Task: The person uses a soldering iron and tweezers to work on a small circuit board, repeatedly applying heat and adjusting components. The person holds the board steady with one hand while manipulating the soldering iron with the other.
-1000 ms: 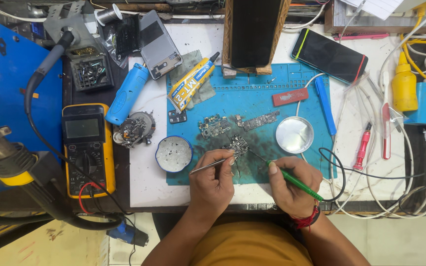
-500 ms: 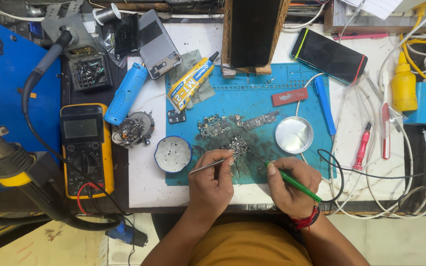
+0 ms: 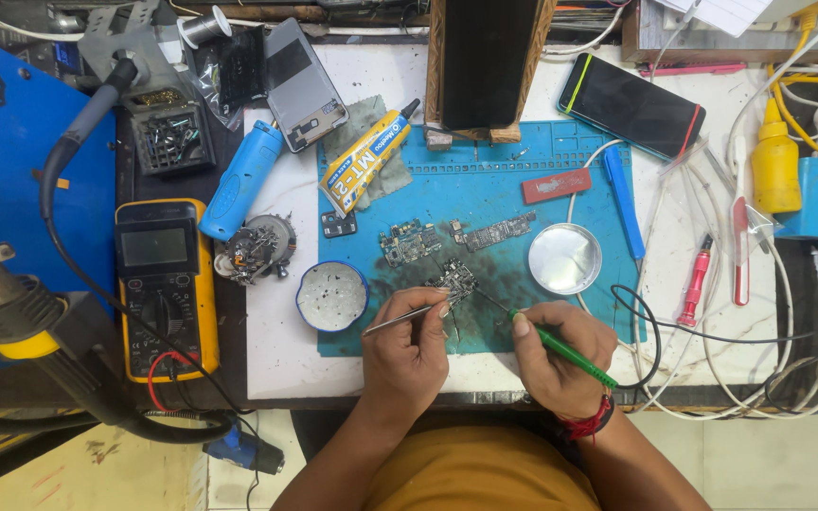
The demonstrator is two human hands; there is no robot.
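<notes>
My left hand (image 3: 414, 352) pinches metal tweezers (image 3: 400, 319) whose tips reach a small circuit board (image 3: 456, 280) on the blue work mat (image 3: 485, 189). In my right hand (image 3: 551, 355) is a green-handled soldering iron (image 3: 560, 347); its thin tip points up-left at the same board. Both hands rest on the mat's near edge. Two more circuit boards, one (image 3: 407, 242) to the left and one (image 3: 496, 232) to the right, lie just beyond.
A round silver tin (image 3: 564, 257), a blue-rimmed dish (image 3: 331, 295), a yellow glue tube (image 3: 364, 159), a yellow multimeter (image 3: 165, 284), a blue tool (image 3: 240, 180), a dark phone (image 3: 631, 106), a yellow bottle (image 3: 774, 163) and tangled white cables (image 3: 807, 312) surround the mat. A hot-air hose (image 3: 59, 189) runs at left.
Both hands stay over the small board; the tweezers and the iron tip have shifted only slightly.
</notes>
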